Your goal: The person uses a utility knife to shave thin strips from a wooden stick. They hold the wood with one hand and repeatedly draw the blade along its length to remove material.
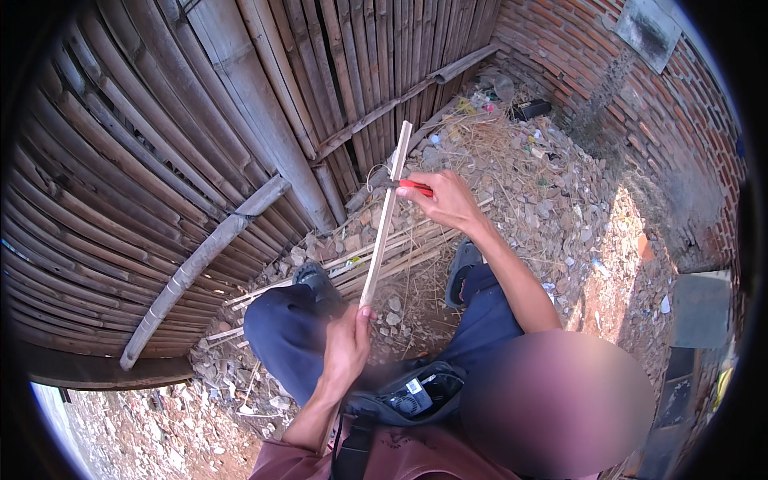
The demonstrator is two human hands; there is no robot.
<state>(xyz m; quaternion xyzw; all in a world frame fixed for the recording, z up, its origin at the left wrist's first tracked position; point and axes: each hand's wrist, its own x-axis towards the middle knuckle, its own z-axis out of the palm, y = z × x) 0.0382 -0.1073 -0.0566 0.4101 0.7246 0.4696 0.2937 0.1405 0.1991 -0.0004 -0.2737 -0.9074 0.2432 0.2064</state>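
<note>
Head view showed a bamboo wall [120, 160] along the left edge of the rubble ground [552, 208]. Above that ground slanted your pale strip [379, 240], clasped low by your left hand [347, 346]; your right hand [448, 200], well apart, gripped a red-handled tool [416, 189] against its upper part. Too much force might have skidded the tool toward your left hand.

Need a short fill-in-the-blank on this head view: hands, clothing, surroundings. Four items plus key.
1. The right hand holds a tool with a ____ handle.
2. The left hand grips a long pale strip, whose top end points ____ from the person's body.
3. The wall at the upper right is built of reddish ____.
4. The person's trousers are dark ____.

Missing words: red; away; bricks; blue.
</note>
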